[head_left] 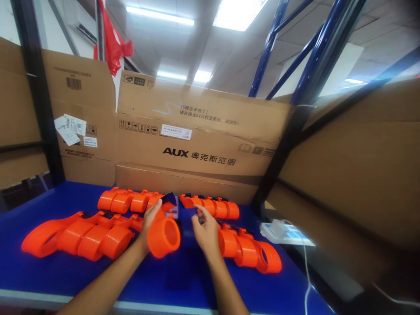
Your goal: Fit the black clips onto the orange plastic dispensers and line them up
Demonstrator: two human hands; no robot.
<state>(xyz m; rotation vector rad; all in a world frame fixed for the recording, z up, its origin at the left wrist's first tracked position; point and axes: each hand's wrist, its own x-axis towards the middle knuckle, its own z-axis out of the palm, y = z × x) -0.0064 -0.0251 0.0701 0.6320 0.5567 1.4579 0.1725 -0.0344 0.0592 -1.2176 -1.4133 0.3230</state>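
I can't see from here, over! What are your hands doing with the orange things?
Left hand gripping one orange tape dispenser. Right hand empty, fingers bent, beside it. More orange dispensers lined up on blue table. Nothing between hands.

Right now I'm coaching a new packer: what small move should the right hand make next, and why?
Probably close the right hand onto the orange piece that the left hand holds up. The right fingers are empty and pinched just beside it, with the open end facing the camera.

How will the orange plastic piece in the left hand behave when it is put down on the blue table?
The orange piece looks like stiff moulded plastic, probably light, since the left hand lifts it alone. Its round open end suggests it may roll on the smooth blue table.
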